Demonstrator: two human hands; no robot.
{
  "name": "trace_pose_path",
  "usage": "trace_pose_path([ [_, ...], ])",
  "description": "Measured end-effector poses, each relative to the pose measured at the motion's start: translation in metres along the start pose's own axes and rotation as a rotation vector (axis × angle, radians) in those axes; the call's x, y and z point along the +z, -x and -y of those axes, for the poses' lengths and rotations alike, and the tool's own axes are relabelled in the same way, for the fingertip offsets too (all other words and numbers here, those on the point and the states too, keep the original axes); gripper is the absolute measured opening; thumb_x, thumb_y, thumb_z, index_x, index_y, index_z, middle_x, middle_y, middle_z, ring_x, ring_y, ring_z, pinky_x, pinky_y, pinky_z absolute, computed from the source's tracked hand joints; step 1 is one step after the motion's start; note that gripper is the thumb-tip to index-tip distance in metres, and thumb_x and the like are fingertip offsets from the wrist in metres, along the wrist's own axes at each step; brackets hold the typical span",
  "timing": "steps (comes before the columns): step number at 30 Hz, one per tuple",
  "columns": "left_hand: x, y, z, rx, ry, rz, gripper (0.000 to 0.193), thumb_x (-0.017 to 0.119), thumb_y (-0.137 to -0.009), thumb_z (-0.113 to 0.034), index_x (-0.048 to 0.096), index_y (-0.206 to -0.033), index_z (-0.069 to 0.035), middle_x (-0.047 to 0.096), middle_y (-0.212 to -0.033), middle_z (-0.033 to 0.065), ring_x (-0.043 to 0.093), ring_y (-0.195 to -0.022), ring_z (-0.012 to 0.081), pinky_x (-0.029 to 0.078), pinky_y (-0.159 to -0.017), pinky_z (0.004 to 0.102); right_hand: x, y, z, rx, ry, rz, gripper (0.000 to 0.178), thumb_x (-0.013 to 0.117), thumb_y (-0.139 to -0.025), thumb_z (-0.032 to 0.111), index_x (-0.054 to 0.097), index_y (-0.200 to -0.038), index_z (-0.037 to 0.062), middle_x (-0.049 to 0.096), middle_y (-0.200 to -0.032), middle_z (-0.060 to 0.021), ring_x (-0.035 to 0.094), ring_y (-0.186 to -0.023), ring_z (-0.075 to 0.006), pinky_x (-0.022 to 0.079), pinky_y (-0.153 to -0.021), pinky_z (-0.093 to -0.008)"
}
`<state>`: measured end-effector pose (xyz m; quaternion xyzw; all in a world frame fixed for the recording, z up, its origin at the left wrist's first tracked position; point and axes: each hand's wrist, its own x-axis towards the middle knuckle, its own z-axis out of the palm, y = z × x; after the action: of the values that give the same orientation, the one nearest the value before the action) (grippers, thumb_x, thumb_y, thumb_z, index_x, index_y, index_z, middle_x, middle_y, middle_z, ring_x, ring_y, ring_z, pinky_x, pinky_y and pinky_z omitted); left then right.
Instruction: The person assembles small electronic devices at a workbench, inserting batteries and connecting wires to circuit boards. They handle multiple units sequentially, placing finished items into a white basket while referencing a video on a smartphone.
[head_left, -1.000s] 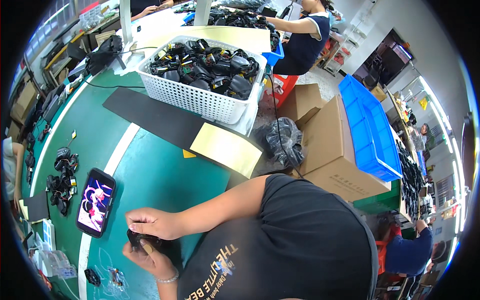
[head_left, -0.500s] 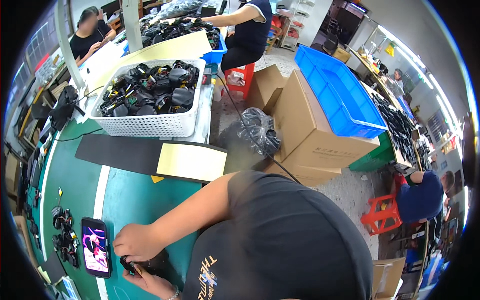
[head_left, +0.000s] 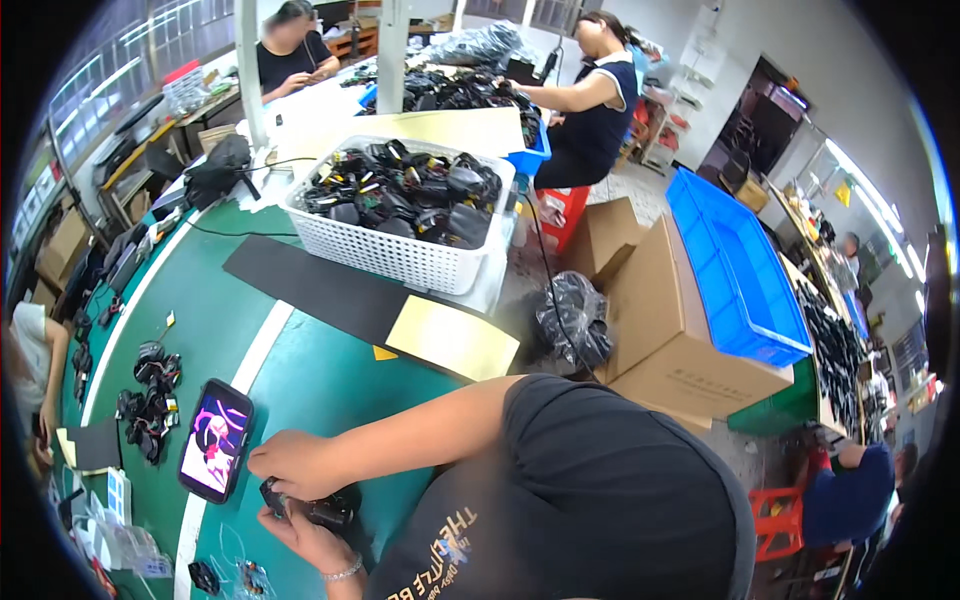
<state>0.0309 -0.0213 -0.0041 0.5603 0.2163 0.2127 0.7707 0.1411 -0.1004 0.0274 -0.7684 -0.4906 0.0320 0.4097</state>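
Note:
Over the green table, beside a lit phone [head_left: 215,440], my two hands come close together. A small black plastic part [head_left: 272,497] is between them, mostly covered by fingers. My right hand [head_left: 298,465] reaches in from above with its fingers closed on that part. My left hand [head_left: 308,541], with a bracelet at the wrist, is below it and grips the part between thumb and fingers. More black parts [head_left: 333,508] lie against the hands, close to my body; their exact shape is hard to make out.
A white perforated basket [head_left: 390,245] heaped with black wired parts stands at the far side. A black mat [head_left: 310,285] and yellow sheet [head_left: 455,338] lie before it. Black parts [head_left: 150,400] cluster left of the phone. Cartons [head_left: 650,310] and a blue crate [head_left: 735,270] stand right; people sit nearby.
The whole view has swung, so the scene sits farther right and more of the near left table shows. Both hands stay together at the small black part, with slight finger movement.

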Motion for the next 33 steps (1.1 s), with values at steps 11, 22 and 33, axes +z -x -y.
trace_pose_path([
  [11,-0.002,-0.006,0.009,0.119,-0.242,0.031,0.021,0.047,-0.094,-0.010,0.040,-0.113,-0.002,0.052,-0.103,0.0080,0.050,-0.091,0.0113,0.043,-0.078,0.0253,-0.015,0.006,-0.005,-0.002,0.016,-0.021,0.013,0.058,-0.079,0.018,0.056,-0.080,0.0051,0.056,-0.082,-0.0152,0.057,-0.078,-0.0371,0.046,-0.066,-0.0455],
  [22,-0.009,0.005,0.006,0.615,-0.184,0.209,0.026,0.049,-0.088,0.004,0.040,-0.111,-0.003,0.051,-0.093,0.0079,0.050,-0.081,0.0105,0.043,-0.072,0.0237,-0.025,0.026,0.015,-0.122,-0.415,-0.081,0.019,0.064,-0.078,0.003,0.062,-0.096,0.0022,0.062,-0.087,-0.0083,0.058,-0.076,-0.0194,0.045,-0.065,-0.0298],
  [33,-0.008,0.004,-0.013,1.028,-0.151,0.335,0.043,0.053,-0.081,0.010,0.035,-0.116,-0.008,0.058,-0.095,0.0200,0.063,-0.077,0.0280,0.051,-0.062,0.0363,-0.033,0.020,0.032,-0.551,-0.274,-0.196,0.026,0.072,-0.066,0.006,0.063,-0.090,0.0026,0.061,-0.082,-0.0100,0.059,-0.072,-0.0232,0.047,-0.061,-0.0305],
])
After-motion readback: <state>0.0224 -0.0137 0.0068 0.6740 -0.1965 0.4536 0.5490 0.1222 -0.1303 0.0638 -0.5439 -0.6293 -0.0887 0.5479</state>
